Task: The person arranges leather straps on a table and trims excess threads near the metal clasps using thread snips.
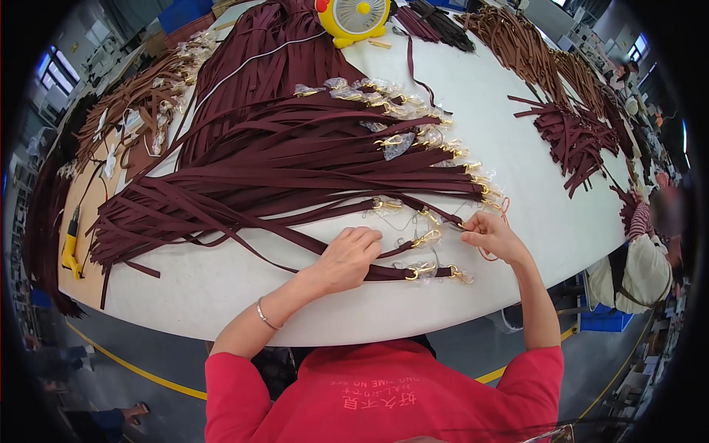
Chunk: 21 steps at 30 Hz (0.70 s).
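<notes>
Many long burgundy straps (310, 170) lie fanned over the white table, their ends fitted with gold snap hooks (427, 238) partly wrapped in clear plastic. My right hand (493, 236) pinches the end of one burgundy strap near its metal fitting. A thin orange cord (505, 210) loops beside that hand. My left hand (347, 258) rests over the straps nearest me, fingers curled inward; whatever they hold is hidden beneath. Just to its right, a strap with a gold hook (422, 271) lies close to the table's front edge.
A yellow fan (357, 21) stands at the back, its white cable (258, 55) running across the straps. Brown straps (517, 44) and short burgundy pieces (576, 140) lie at right. A yellow-handled tool (72, 251) sits far left. Another person (639, 273) is at the right edge.
</notes>
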{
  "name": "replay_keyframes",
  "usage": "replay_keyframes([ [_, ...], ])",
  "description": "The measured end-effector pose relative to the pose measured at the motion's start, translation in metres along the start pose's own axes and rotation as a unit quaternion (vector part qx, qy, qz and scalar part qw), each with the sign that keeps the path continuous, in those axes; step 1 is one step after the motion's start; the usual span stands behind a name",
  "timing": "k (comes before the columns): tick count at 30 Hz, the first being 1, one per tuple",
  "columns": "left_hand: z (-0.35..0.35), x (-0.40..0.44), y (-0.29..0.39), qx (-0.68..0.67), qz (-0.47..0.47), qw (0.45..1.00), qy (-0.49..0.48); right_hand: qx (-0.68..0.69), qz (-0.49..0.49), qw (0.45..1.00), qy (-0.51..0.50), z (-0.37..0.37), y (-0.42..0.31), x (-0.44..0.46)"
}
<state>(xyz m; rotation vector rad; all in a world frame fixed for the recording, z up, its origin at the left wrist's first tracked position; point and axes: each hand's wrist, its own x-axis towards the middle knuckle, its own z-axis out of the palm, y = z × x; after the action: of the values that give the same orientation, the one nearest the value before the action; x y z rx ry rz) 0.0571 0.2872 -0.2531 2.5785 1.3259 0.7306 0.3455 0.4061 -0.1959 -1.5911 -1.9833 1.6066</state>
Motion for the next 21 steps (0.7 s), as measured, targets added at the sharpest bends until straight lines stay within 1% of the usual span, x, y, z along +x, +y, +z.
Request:
replay_keyframes([
  [2,-0.009,0.003,0.003,-0.033,0.008,0.999,-0.02,-0.073,-0.038,0.997,-0.004,-0.004,0.003,0.006],
  [3,-0.01,0.004,0.002,-0.063,0.001,0.997,-0.052,-0.101,-0.043,0.994,-0.012,-0.006,0.007,0.008],
  [4,-0.011,0.006,0.002,-0.066,0.006,0.996,-0.053,-0.1,-0.04,0.994,-0.007,-0.006,0.008,0.004],
  [5,-0.012,0.008,0.004,-0.068,0.015,0.996,-0.058,-0.22,-0.118,0.967,0.052,0.0,0.002,-0.003],
  [6,-0.013,0.008,0.005,-0.07,0.021,0.995,-0.065,-0.333,-0.192,0.917,0.107,0.008,-0.003,-0.008],
  [7,-0.013,0.009,0.006,-0.072,0.021,0.995,-0.066,-0.332,-0.191,0.918,0.107,0.017,-0.006,-0.012],
  [9,-0.013,0.009,0.006,-0.072,0.026,0.995,-0.068,-0.493,-0.25,0.809,0.198,0.031,-0.011,-0.019],
  [10,-0.013,0.009,0.006,-0.073,0.027,0.995,-0.069,-0.493,-0.249,0.81,0.198,0.034,-0.007,-0.016],
  [12,-0.013,0.008,0.006,-0.063,0.044,0.995,-0.061,-0.512,-0.353,0.753,0.216,0.039,0.006,-0.003],
  [16,-0.008,0.005,0.011,-0.095,0.047,0.992,-0.067,-0.489,-0.372,0.752,0.24,0.035,0.017,-0.002],
  [18,-0.003,0.004,0.012,-0.096,0.054,0.992,-0.057,-0.476,-0.337,0.777,0.236,0.034,0.018,-0.007],
  [21,-0.002,0.005,0.012,-0.077,0.074,0.994,-0.036,-0.494,-0.36,0.763,0.212,0.029,0.013,-0.02],
])
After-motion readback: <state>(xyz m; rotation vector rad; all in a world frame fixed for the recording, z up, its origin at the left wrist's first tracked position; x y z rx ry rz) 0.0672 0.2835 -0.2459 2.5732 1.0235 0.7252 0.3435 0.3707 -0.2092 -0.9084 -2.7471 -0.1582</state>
